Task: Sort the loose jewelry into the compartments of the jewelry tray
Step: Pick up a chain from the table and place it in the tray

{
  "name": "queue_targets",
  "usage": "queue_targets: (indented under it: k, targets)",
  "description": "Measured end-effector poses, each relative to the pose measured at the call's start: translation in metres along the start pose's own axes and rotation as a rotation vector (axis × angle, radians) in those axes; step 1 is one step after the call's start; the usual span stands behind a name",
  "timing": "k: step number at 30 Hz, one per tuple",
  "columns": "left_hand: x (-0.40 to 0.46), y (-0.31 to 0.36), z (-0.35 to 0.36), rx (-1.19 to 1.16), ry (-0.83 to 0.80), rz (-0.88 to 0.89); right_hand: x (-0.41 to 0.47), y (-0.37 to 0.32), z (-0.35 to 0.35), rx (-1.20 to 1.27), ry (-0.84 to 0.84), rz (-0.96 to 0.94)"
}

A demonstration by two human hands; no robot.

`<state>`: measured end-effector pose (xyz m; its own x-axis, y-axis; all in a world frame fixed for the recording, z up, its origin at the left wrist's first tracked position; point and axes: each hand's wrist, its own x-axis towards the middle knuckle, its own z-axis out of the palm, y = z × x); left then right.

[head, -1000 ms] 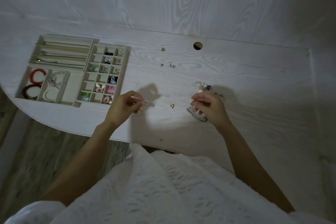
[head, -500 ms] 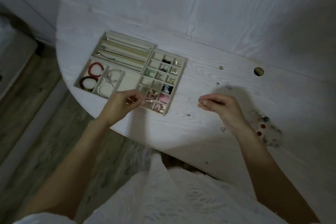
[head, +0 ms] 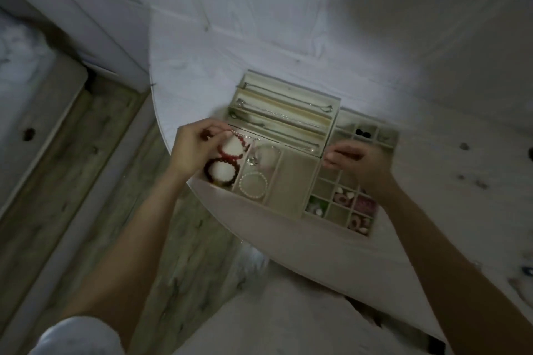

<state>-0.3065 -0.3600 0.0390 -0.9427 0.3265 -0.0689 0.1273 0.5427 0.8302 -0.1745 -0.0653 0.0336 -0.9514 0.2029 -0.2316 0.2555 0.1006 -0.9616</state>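
Observation:
A beige jewelry tray (head: pixel 294 199) sits at the table's near edge, with long slots at the back, bracelet bays in front and a grid of small cells (head: pixel 334 210) to the right. My left hand (head: pixel 193 150) pinches one end of a thin silver chain (head: pixel 245 137) above the red bracelet (head: pixel 245 147). Over the grid's left side, my right hand (head: pixel 360 164) pinches the other end. The chain's middle is blurred and hard to follow. A dark bracelet (head: pixel 207 173) and a pearl bracelet (head: pixel 253 184) lie in the front bays.
Loose small pieces (head: pixel 464 146) lie scattered on the white table (head: pixel 432 225) to the right of the tray. More jewelry (head: pixel 527 271) shows at the right frame edge. Wooden floor (head: pixel 101 153) and a white cabinet (head: pixel 72 8) are to the left.
Both hands have carried the chain, stretched between them, from the open table leftwards to above the tray. The camera has swung left and closer to the tray.

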Motion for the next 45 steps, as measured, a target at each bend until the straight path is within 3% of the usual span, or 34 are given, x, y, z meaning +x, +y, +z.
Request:
queue_targets:
  k: [5, 10, 14, 25, 30, 45]
  targets:
    - [0.045, -0.021, -0.007, 0.393, -0.038, 0.235, 0.028, 0.0, 0.023, -0.519, 0.117, -0.075]
    - [0.081, -0.039, -0.009, 0.654, -0.234, 0.528, 0.044, 0.013, 0.03, -0.791, 0.091, -0.116]
    - [0.096, -0.04, -0.009, 0.705, -0.314, 0.652, 0.048, 0.021, 0.03, -0.941, 0.052, -0.193]
    - [0.114, -0.039, -0.007, 0.747, -0.457, 0.742, 0.051, 0.023, 0.029, -1.114, 0.014, -0.318]
    - [0.11, -0.033, -0.009, 0.779, -0.403, 0.707, 0.049, 0.017, 0.029, -1.141, 0.076, -0.287]
    - [0.12, -0.026, 0.003, 0.843, -0.541, 0.68, 0.071, 0.009, 0.034, -1.312, -0.193, -0.33]
